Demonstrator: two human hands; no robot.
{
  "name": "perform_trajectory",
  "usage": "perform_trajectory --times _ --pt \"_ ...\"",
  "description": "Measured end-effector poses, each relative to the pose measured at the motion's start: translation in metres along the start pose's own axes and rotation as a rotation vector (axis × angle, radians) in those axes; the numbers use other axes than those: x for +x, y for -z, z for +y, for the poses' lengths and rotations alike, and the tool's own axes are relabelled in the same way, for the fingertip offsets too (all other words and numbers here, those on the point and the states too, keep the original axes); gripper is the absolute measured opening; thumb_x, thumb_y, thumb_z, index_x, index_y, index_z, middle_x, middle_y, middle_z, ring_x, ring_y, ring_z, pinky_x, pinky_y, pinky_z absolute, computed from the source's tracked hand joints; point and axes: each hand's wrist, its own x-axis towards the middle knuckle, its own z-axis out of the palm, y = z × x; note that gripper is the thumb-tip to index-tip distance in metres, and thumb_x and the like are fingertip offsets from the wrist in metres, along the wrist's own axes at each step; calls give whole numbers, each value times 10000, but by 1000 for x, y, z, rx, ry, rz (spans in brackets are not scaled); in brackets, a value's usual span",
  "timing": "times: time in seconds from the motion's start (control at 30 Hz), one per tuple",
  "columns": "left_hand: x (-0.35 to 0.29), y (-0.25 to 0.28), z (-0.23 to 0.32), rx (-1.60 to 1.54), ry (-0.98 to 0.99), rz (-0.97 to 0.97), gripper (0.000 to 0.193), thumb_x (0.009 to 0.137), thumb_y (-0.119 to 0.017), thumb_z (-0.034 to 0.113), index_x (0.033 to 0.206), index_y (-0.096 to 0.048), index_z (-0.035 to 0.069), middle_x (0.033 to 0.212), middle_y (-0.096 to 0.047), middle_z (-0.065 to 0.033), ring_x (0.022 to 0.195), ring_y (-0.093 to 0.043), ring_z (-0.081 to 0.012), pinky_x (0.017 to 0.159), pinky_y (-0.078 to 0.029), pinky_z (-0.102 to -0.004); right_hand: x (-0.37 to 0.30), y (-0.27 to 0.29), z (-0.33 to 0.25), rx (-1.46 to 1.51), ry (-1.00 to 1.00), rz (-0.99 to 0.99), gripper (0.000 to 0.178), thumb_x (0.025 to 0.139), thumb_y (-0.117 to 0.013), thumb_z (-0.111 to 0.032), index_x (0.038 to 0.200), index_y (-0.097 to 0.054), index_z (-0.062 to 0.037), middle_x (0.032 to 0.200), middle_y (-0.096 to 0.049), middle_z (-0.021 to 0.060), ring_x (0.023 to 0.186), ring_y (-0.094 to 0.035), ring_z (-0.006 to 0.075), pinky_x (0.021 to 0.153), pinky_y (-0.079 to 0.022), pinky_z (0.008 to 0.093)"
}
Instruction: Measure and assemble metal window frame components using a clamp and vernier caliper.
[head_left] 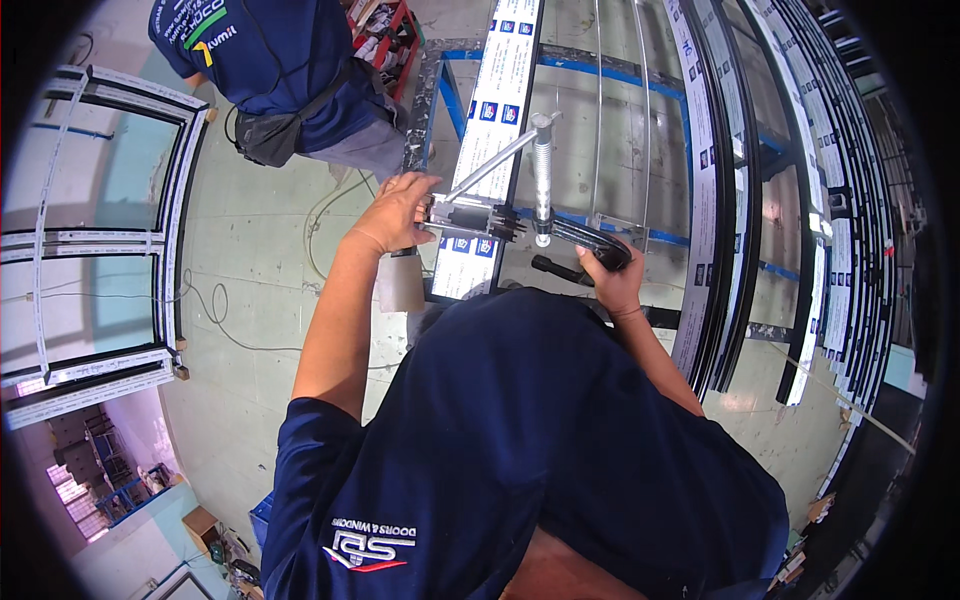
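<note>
My right hand (618, 277) is wrapped round the black frame of a G-clamp (600, 246). The clamp's silver threaded screw (543, 180) points away from me, and its thin turning bar (500, 160) slants to the left. To the left, my left hand (398, 214) grips the end of a short silver-and-black metal profile piece (465, 216) between thumb and fingers. That piece lies across a long profile (490, 130) covered with white printed protective film. Just below the left hand is a pale, whitish block (402, 284); its upper part is partly hidden.
A blue-and-grey metal work frame (450, 95) supports the long profile. More film-covered profiles (715, 180) stand along the right. A framed window unit (165, 220) is at the left. A person in a navy shirt (290, 60) stands at the upper left, near a red rack (395, 50). Cables (225, 310) trail on the floor.
</note>
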Motion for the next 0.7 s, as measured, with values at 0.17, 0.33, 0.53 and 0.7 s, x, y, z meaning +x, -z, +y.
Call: perform_trajectory --times 0.17,0.33,0.53,0.7 --pt "0 -2 -6 -4 -32 15 819 670 -942 168 1428 -631 146 1443 -608 -95 1369 -544 -355 1235 -366 -477 0 -1 10 24 -3 8 174 883 -880 -135 878 -760 -9 752 -631 -51 721 -526 50 661 -450 248" --pt "4 -5 -8 -14 -35 -7 694 710 -914 152 1363 -680 129 1371 -663 -80 1327 -583 -332 1236 -360 -472 0 -3 9 18 -16 2 177 877 -887 -131 871 -758 -9 750 -638 -47 711 -531 54 658 -451 249" --pt "4 -5 -10 -33 -40 -20 661 719 -910 160 1343 -693 126 1343 -675 -75 1302 -603 -323 1221 -369 -482 0 -1 12 -29 4 -5 177 881 -885 -136 872 -760 -10 748 -644 -47 705 -539 55 653 -459 256" --pt "-5 -8 -6 51 -50 47 801 697 -939 193 1435 -636 118 1455 -633 -94 1406 -537 -333 1235 -351 -478 1 -3 9 -9 -13 -5 192 876 -891 -148 865 -757 -11 741 -641 -42 695 -532 61 648 -460 260"
